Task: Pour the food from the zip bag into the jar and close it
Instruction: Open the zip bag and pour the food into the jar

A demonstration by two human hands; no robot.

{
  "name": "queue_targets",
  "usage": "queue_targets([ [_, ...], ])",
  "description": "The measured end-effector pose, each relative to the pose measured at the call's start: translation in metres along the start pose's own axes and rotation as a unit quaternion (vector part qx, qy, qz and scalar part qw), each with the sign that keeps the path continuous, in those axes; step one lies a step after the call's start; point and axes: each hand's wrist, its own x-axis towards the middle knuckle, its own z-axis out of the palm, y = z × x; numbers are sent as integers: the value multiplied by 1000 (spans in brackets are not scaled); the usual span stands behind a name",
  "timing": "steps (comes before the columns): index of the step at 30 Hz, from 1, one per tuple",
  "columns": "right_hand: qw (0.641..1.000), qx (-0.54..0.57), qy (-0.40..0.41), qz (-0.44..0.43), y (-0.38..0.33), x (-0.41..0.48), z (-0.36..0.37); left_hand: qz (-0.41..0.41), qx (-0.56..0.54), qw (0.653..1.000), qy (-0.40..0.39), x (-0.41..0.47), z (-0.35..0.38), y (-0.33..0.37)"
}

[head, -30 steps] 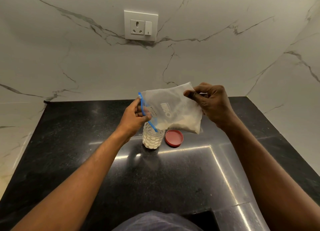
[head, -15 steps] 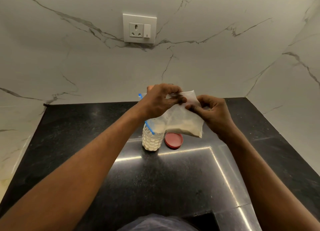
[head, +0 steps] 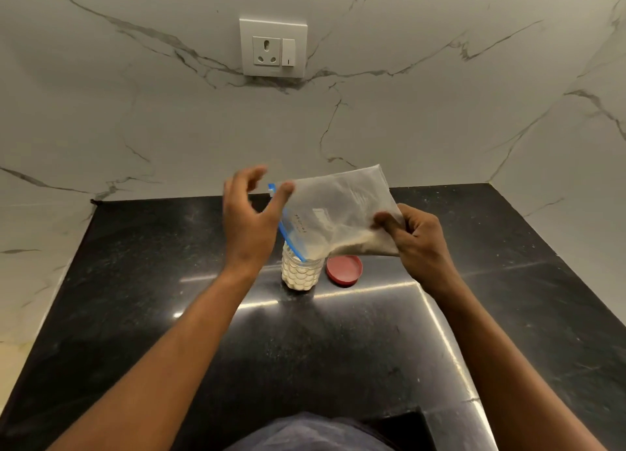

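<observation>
On the glossy, speckled black counter at frame centre stands a dimpled clear jar, with a round red lid flat beside it. Above, the right hand pinches the frosted, crinkled zip bag. The left hand is released, fingers spread.

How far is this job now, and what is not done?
Done: the clear textured jar already holds white food. In hand: the right hand grips the tilted clear zip bag over it, food inside; the left hand is open. Left: emptying the bag, fitting the round red lid lying beside the jar.
</observation>
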Motion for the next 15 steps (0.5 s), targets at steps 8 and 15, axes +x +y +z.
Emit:
queue_targets([
  [8,1000,5,-13,-6,-3,3,-1,-178,-13,962,-205,2,-1,-49],
  [15,1000,0,-1,-29,-5,4,1,-134,-38,965,-222,10,3,-54],
])
